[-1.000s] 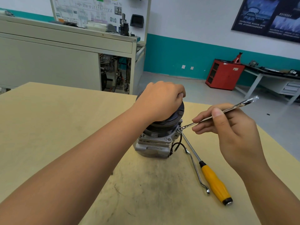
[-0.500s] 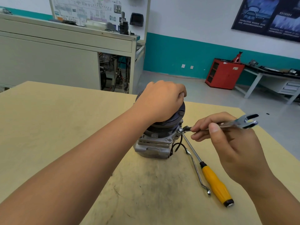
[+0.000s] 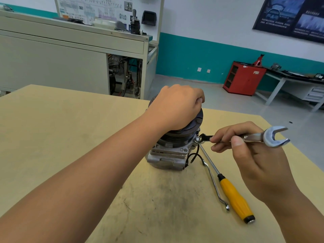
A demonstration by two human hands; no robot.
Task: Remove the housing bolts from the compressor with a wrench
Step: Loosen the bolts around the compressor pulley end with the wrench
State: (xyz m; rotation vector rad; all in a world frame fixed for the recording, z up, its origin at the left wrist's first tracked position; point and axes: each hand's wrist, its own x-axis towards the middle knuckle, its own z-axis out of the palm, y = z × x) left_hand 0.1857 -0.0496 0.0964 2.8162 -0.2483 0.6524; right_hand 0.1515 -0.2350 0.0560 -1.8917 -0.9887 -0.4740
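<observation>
- Head view: the shiny metal wrench lies level, its long side running left to right. One end sits on a bolt, and the open forked end points right.
- The right hand pinches the wrench's middle with its thumb and curled fingers.
- The left hand curls over the round dark top of the grey ribbed compressor — it stands on the scuffed wooden tabletop.
- A yellow-handled screwdriver lies just beside the compressor.
</observation>
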